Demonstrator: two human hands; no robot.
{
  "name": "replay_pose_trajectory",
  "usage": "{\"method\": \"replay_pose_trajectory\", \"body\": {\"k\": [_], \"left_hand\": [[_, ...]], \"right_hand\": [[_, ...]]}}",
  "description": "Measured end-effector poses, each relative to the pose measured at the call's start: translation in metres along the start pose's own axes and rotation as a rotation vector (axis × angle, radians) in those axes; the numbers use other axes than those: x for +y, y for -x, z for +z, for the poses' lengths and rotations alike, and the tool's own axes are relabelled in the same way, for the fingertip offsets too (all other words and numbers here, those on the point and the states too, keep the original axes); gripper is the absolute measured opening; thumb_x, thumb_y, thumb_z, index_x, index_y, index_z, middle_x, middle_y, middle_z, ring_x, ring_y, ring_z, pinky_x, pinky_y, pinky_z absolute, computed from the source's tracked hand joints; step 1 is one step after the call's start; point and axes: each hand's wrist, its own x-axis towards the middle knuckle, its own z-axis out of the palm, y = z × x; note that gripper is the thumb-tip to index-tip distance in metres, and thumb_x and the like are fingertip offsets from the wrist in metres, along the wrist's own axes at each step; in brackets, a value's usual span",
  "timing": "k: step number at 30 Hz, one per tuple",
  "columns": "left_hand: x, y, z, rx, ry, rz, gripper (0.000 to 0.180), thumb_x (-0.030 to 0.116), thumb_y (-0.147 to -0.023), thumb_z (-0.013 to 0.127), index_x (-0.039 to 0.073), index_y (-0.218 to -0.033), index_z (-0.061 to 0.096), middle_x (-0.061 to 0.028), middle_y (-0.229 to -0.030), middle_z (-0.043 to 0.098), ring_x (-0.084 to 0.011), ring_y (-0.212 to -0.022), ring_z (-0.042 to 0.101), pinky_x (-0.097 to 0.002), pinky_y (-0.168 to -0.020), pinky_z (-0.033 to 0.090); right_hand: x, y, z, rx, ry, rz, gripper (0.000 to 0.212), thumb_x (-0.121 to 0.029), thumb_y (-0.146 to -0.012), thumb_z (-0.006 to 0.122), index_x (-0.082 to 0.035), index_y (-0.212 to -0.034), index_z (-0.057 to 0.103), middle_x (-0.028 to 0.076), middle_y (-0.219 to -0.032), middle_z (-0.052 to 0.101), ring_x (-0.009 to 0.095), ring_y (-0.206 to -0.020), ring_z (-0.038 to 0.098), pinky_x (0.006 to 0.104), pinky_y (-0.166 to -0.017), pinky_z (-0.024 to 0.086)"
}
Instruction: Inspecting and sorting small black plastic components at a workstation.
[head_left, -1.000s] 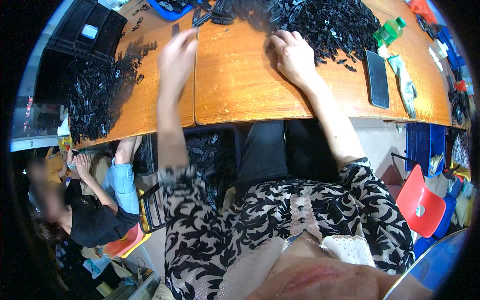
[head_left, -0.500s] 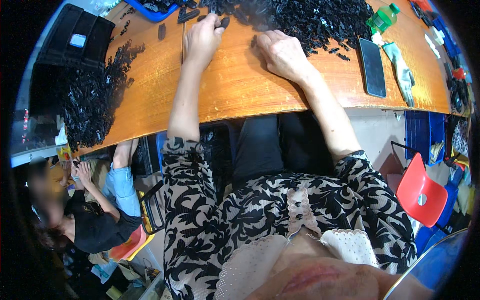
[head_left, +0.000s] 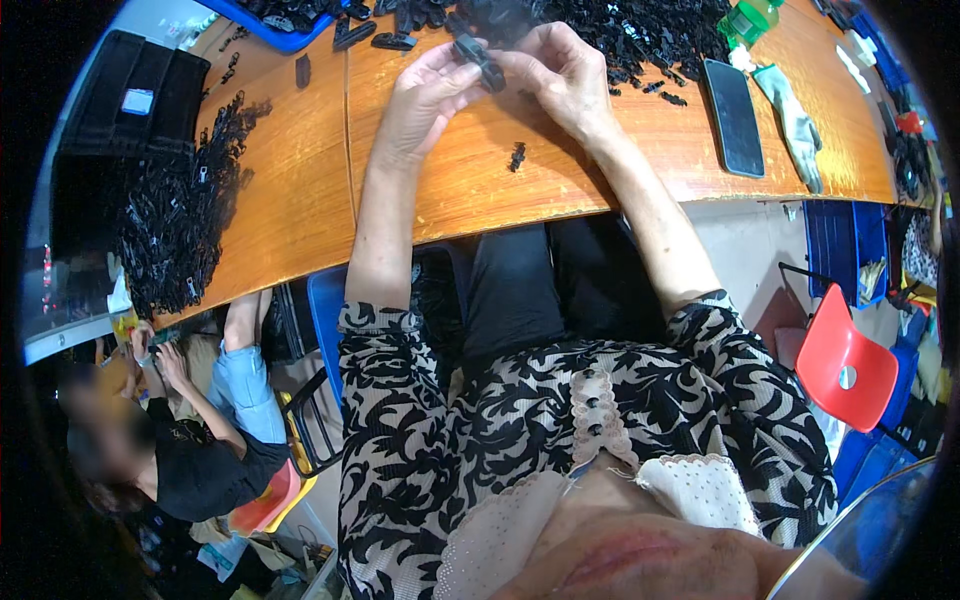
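Between the thumb and fingers of my left hand (head_left: 428, 100) is a dark, elongated plastic piece (head_left: 479, 63), tilted above the wooden table. My right hand (head_left: 568, 85) is closed in a pinch right beside that piece; whatever its fingertips hold is too small to make out. Nearer to me, a small black plastic part (head_left: 517, 157) lies alone on the wood. Beyond my hands spreads a big heap of small black parts (head_left: 650, 40). Several larger black pieces, one an oblong piece (head_left: 394, 41), lie just left of my left hand.
On the right are a phone (head_left: 733, 118), a pale glove (head_left: 792, 130) and a green bottle (head_left: 748, 22). A blue bin (head_left: 332, 27) stands at the far left, with another black heap (head_left: 175, 225) along the left edge. A seated person (head_left: 215, 440) works at lower left.
Both hands have come together, with the dark piece now raised in the left. A small black part now lies on the table nearer me. The view has shifted slightly.
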Motion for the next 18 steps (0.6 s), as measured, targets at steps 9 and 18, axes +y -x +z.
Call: {"method": "replay_pose_trajectory", "body": {"k": [9, 18], "left_hand": [[-0.007, -0.001, 0.002, -0.044, 0.067, -0.031, 0.03, 0.008, -0.097, 0.062, -0.001, -0.125, 0.059, -0.0098, -0.117, 0.066, -0.0184, -0.11, 0.064, -0.0363, -0.1, 0.053], [-0.006, 0.0, 0.006, -0.018, 0.091, 0.028, 0.029, 0.007, -0.097, 0.061, -0.002, -0.125, 0.059, -0.0114, -0.12, 0.065, -0.0201, -0.113, 0.062, -0.0376, -0.101, 0.051]], "right_hand": [[-0.007, -0.002, 0.002, 0.118, 0.446, -0.875, 0.018, 0.002, -0.076, 0.073, -0.004, -0.091, 0.065, 0.011, -0.09, 0.067, 0.029, -0.079, 0.066, 0.0364, -0.067, 0.055], [-0.015, 0.007, 0.002, 0.108, 0.553, -0.868, 0.023, -0.001, -0.069, 0.072, -0.005, -0.092, 0.066, 0.009, -0.084, 0.064, 0.026, -0.074, 0.064, 0.0352, -0.064, 0.055]]}}
